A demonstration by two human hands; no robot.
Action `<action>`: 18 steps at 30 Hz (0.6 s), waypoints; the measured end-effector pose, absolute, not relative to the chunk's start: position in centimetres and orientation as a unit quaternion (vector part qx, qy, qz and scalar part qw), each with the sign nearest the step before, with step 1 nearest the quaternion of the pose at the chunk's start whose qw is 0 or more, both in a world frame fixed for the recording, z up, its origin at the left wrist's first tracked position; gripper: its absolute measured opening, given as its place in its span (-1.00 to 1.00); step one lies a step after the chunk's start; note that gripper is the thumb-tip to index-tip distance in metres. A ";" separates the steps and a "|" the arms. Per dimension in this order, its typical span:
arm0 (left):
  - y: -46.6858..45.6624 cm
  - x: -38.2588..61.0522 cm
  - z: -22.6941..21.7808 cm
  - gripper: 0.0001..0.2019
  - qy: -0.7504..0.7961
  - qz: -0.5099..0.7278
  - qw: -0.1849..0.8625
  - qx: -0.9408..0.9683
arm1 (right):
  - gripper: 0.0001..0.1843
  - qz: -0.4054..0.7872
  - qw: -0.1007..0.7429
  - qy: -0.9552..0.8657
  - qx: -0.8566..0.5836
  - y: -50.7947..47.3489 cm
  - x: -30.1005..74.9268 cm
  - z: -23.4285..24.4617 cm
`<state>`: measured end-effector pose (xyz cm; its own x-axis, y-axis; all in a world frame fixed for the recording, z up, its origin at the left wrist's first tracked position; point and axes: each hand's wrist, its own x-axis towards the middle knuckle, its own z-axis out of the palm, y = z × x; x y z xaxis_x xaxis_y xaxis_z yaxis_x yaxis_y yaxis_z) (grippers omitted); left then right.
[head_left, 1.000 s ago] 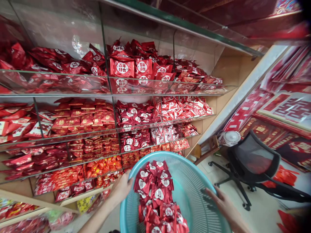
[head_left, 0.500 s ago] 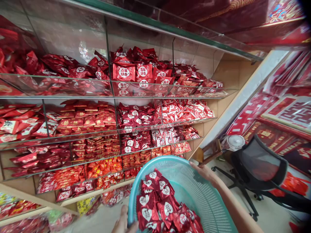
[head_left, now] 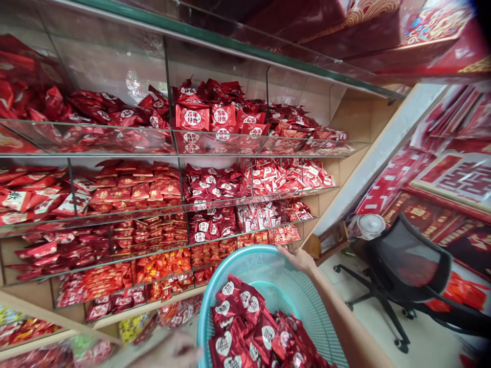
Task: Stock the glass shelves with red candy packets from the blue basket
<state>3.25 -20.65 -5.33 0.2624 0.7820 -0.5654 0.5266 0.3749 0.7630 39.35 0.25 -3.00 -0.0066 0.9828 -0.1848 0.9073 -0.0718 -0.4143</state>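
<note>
A turquoise plastic basket (head_left: pixel 314 312) with a perforated wall sits low in front of me, tilted. In it lies a heap of dark red packets (head_left: pixel 253 327) with white heart-shaped and rounded labels. My right hand (head_left: pixel 301 259) grips the far right of the basket's rim, my forearm running down along its side. At the left of the basket is my left hand (head_left: pixel 169 350), smeared by motion and cut off by the lower edge. Its fingers are too blurred to read, and whether it touches the rim is unclear.
Glass-fronted shelves (head_left: pixel 215 153) filled with red packets (head_left: pixel 192 117) stand ahead. Stacked red boxes (head_left: pixel 368 36) lie overhead at the right. A black mesh office chair (head_left: pixel 406 260) on castors and a small wooden stool (head_left: pixel 330 240) stand at the right. Bagged goods (head_left: pixel 90 350) lie low at the left.
My left hand has come off its grip on the basket's rim and moved left, now blurred. The basket and my right hand have shifted slightly left in view.
</note>
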 end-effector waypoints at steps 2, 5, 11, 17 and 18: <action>-17.4 2.1 -2.9 -0.54 0.623 0.148 0.477 0.602 | -0.35 0.214 0.092 -0.681 -0.694 0.2 38.9 -2.8; -11.1 2.2 0.2 -0.62 0.624 0.208 0.314 0.685 | -0.35 0.217 0.102 -0.679 -0.694 0.0 38.8 -2.9; 1.0 6.1 1.3 -0.54 0.611 0.199 0.030 0.766 | -0.36 0.223 0.105 -0.662 -0.707 -1.1 40.2 -4.0; 7.6 7.7 -0.2 -0.15 0.612 0.092 -0.018 0.785 | -0.39 0.217 0.124 -0.630 -0.735 -2.4 42.1 -4.7; 8.3 7.4 -0.3 -0.13 0.613 0.085 -0.009 0.785 | -0.39 0.219 0.125 -0.625 -0.739 -2.5 42.5 -4.8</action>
<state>7.37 8.26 -0.30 0.2335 0.9616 0.1444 0.9645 -0.2479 0.0907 42.49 -2.55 -4.83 0.1236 0.9780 -0.1679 0.8680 -0.1885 -0.4593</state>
